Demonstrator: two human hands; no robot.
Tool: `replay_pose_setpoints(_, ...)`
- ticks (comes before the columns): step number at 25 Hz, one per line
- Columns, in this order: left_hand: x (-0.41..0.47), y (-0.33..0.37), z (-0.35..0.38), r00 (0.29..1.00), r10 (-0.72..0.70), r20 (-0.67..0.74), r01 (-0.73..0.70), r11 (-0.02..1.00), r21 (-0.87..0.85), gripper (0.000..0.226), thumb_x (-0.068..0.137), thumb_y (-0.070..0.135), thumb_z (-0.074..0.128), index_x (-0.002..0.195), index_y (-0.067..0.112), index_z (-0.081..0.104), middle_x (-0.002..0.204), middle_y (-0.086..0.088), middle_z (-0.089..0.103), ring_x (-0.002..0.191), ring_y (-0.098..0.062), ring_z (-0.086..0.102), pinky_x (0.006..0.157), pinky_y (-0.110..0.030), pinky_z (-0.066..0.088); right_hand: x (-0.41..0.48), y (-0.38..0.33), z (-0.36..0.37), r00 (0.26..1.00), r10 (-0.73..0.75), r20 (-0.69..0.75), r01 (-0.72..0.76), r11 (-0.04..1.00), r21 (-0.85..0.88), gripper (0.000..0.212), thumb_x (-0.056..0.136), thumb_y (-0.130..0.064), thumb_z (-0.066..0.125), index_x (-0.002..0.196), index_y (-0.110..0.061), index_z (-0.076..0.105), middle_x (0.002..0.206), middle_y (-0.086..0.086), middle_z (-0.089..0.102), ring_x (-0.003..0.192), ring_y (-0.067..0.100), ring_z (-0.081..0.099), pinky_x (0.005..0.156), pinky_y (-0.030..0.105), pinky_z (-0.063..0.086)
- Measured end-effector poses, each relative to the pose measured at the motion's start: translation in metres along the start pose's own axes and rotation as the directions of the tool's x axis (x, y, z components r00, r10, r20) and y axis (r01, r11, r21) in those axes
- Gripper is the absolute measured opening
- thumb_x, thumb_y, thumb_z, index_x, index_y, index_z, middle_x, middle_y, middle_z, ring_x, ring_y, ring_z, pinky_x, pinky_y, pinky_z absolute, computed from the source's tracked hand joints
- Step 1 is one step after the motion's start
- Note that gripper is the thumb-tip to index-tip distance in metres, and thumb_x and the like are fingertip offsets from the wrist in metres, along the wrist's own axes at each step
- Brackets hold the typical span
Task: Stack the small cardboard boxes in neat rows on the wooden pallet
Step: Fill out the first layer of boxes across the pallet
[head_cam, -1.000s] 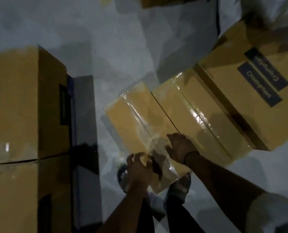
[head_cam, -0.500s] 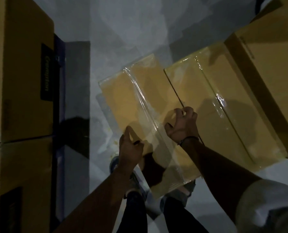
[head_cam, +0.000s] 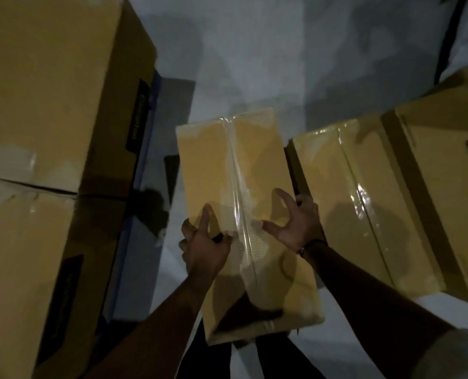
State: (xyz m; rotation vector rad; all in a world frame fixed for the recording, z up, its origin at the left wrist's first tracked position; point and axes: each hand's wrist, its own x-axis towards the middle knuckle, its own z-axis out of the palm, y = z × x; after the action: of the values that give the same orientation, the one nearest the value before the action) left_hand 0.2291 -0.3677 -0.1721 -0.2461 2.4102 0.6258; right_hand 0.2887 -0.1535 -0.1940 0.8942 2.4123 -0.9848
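I hold a small tan cardboard box [head_cam: 243, 165], sealed with clear tape down its middle, in front of my legs. My left hand [head_cam: 202, 242] grips its left edge, thumb on top. On the right side, my right hand [head_cam: 295, 217] holds the box with the thumb and forefinger spread over the top and the other fingers over the right edge. A second taped box [head_cam: 345, 187] lies on the floor just to the right, apart from the held one. No wooden pallet is plainly visible; a dark blue base [head_cam: 148, 138] shows under the boxes on the left.
Two large cardboard boxes [head_cam: 50, 91] [head_cam: 22, 269] stand stacked close on the left. A bigger box with a dark label [head_cam: 440, 173] adjoins the second taped box at the right. Grey floor [head_cam: 254, 64] stretches ahead. My feet are hidden under the held box.
The left taped box has come away from its neighbour and turned lengthwise toward me. Both hands moved from its near end to its two sides. The view swung left.
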Motion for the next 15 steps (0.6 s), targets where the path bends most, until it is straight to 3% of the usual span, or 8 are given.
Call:
replay_pose_setpoints(4, -0.09, 0.033, -0.096, 0.99, 0.031, -0.139, -0.028, 0.999, 0.025, 0.095, 0.075, 0.079, 0.066, 0.155, 0.054, 0.021, 0.163, -0.006, 0.012, 0.141, -0.047, 0.026, 0.111, -0.061, 0.034, -0.08, -0.087, -0.08, 0.997, -0.074, -0.008, 0.072, 0.99, -0.123, 0.109, 0.057, -0.098, 0.049, 0.151, -0.049, 0.024, 0.154, 0.012, 0.02, 0.139, 0.039, 0.025, 0.114, 0.057, 0.03)
replay_pose_setpoints(8, -0.213, 0.047, -0.214, 0.975, -0.017, -0.221, 0.024, 0.999, 0.03, 0.103, 0.071, 0.086, 0.062, 0.157, 0.054, 0.015, 0.168, -0.007, -0.002, 0.141, -0.047, 0.025, 0.113, -0.055, 0.031, -0.186, -0.192, -0.158, 0.961, -0.276, 0.009, 0.271, 0.935, -0.228, 0.104, 0.067, -0.087, 0.06, 0.154, -0.045, 0.021, 0.161, 0.012, 0.009, 0.144, 0.041, 0.021, 0.116, 0.054, 0.026)
replay_pose_setpoints(12, -0.307, 0.018, -0.294, 0.945, 0.035, -0.326, -0.027, 0.999, 0.029, 0.108, 0.067, 0.092, 0.057, 0.157, 0.055, 0.009, 0.165, 0.006, -0.025, 0.14, -0.046, 0.018, 0.114, -0.058, 0.026, -0.273, -0.273, -0.187, 0.839, -0.538, 0.077, 0.526, 0.77, -0.361, 0.099, 0.073, -0.085, 0.054, 0.156, -0.043, 0.019, 0.166, 0.002, -0.007, 0.14, 0.038, 0.025, 0.114, 0.049, 0.029)
replay_pose_setpoints(15, -0.365, -0.02, -0.348, 0.901, 0.069, -0.427, -0.045, 0.997, 0.065, 0.111, 0.063, 0.096, 0.054, 0.157, 0.052, 0.014, 0.165, 0.009, -0.024, 0.137, -0.042, 0.02, 0.112, -0.055, 0.025, -0.343, -0.325, -0.182, 0.735, -0.673, 0.086, 0.629, 0.629, -0.456, 0.093, 0.072, -0.087, 0.047, 0.152, -0.042, 0.029, 0.165, -0.001, 0.006, 0.131, 0.037, 0.031, 0.108, 0.047, 0.031)
